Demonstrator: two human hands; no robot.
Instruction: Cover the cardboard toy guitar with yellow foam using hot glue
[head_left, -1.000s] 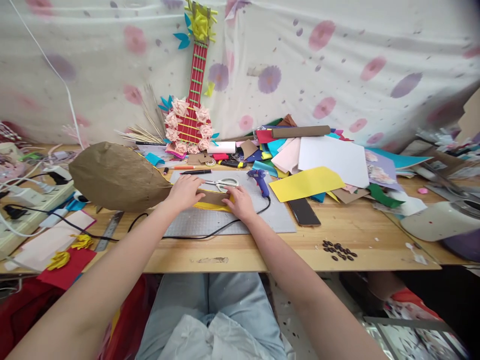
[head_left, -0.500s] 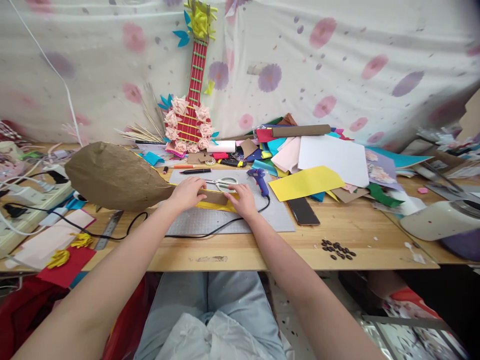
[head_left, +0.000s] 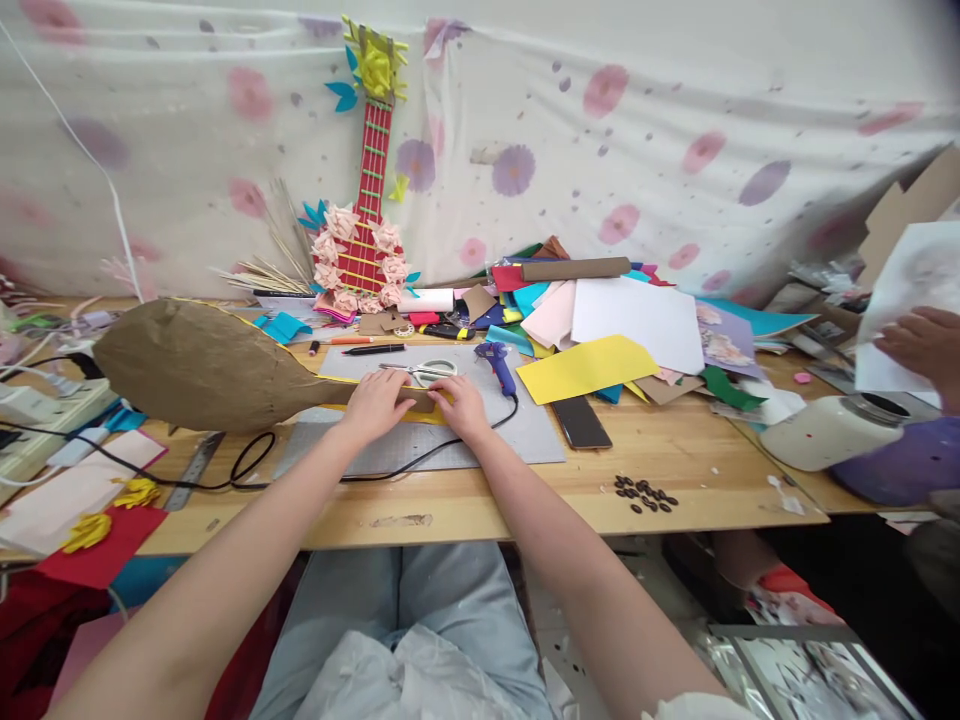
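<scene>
A brown paper-covered instrument shape (head_left: 202,365), lute-like with a rounded body and a narrow neck, lies on its side with yellow along its edge. My left hand (head_left: 375,405) is closed around the neck from above. Close beside it, my right hand (head_left: 459,405) pinches the neck near its end, the thumbs almost meeting. Under the neck is a grey cutting mat (head_left: 517,440). Scissors with white handles (head_left: 431,372) rest just behind my fingers, and a blue glue gun (head_left: 495,368) lies to the right of my right hand.
A red paper guitar with pink flowers (head_left: 364,240) leans against the curtain. Coloured sheets (head_left: 630,320), a phone (head_left: 581,425) and dark beads (head_left: 645,495) lie to the right. The black cord (head_left: 420,460) crosses the mat. Another person's hand (head_left: 926,350) touches white paper at far right.
The view has shifted a little to the right. My right hand has drawn closer to my left along the neck. Another person's hand with a white sheet has appeared at far right.
</scene>
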